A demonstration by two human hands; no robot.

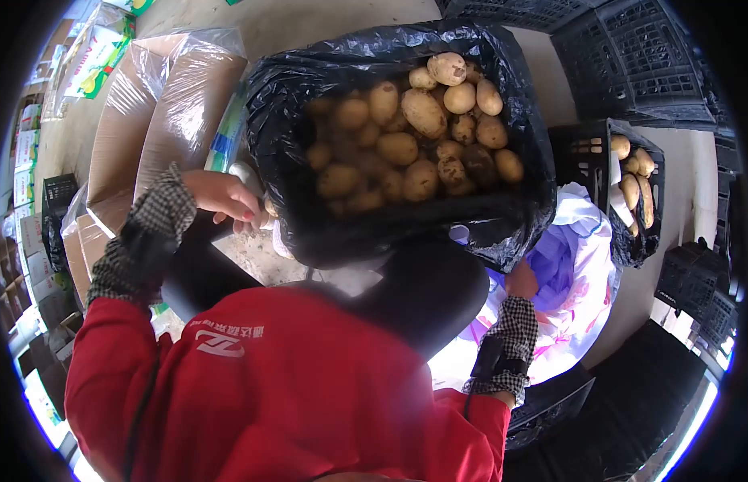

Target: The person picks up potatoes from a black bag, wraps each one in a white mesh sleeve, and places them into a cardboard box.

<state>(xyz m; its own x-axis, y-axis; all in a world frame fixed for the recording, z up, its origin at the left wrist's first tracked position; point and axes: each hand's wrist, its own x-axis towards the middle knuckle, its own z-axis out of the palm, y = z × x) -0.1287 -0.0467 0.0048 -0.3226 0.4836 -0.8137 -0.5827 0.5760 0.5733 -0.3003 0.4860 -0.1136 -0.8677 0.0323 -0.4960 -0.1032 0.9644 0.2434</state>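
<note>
Potatoes (424, 112), tan and rounded, heaped inside a container lined with shiny black plastic (271, 112), left hand (223, 197) loosely curled beside its left edge, right hand (522, 281) half-hidden by its near-right corner, whether anything is grasped by either not discernible.

Potatoes (424, 112) fill a crate lined with black plastic (277, 120) at upper centre of the frame. The left hand (221, 195) is positioned beside its lower-left corner; the right hand (521, 281) is located below its lower-right corner.
</note>
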